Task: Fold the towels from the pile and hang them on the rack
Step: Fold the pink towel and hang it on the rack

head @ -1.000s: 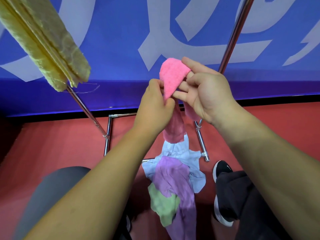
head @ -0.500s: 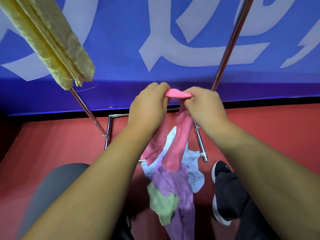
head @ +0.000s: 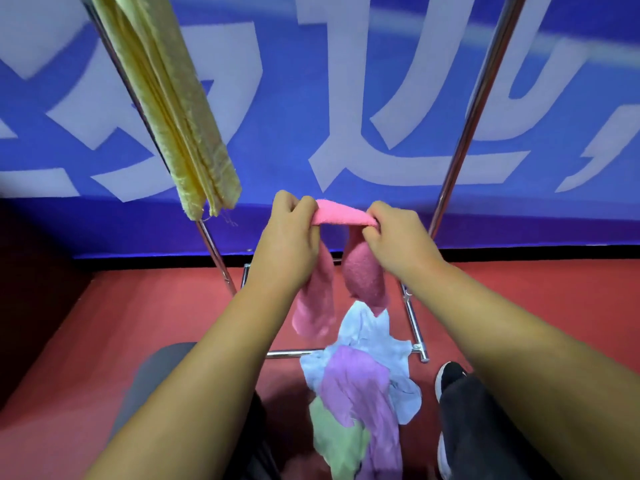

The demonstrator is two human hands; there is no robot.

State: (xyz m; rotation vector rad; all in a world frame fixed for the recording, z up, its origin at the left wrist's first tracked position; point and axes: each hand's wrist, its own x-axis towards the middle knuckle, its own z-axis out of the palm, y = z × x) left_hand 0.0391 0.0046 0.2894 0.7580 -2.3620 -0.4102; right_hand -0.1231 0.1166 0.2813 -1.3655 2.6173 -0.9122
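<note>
- The left hand (head: 287,242) and the right hand (head: 401,244) each keep a closed grip on the top edge of a pink towel (head: 341,216), with the fingers curled round the cloth. A short stretch of that edge runs taut between the two grips.
- Under each grip a part of the pink towel hangs down, a long flap below the left and a rounder bunch below the right. Whether its lowest tip touches the cloth beneath, I cannot tell.
- Straight below the grips, on the red floor (head: 138,306), lies the pile. It holds a light blue towel (head: 367,334), a purple towel (head: 356,386) across it, and a green towel (head: 332,441) nearest the person.
- The rack (head: 464,147) stands round the grips, with one chrome pole just beyond the right grip and one left of the left grip. Its base bars lie on the floor below.
- Up and to the left of the left grip, a folded yellow towel (head: 173,109) hangs along the rack's left pole.
- A black shoe (head: 450,375) sits below the right forearm, just beside the pile.
</note>
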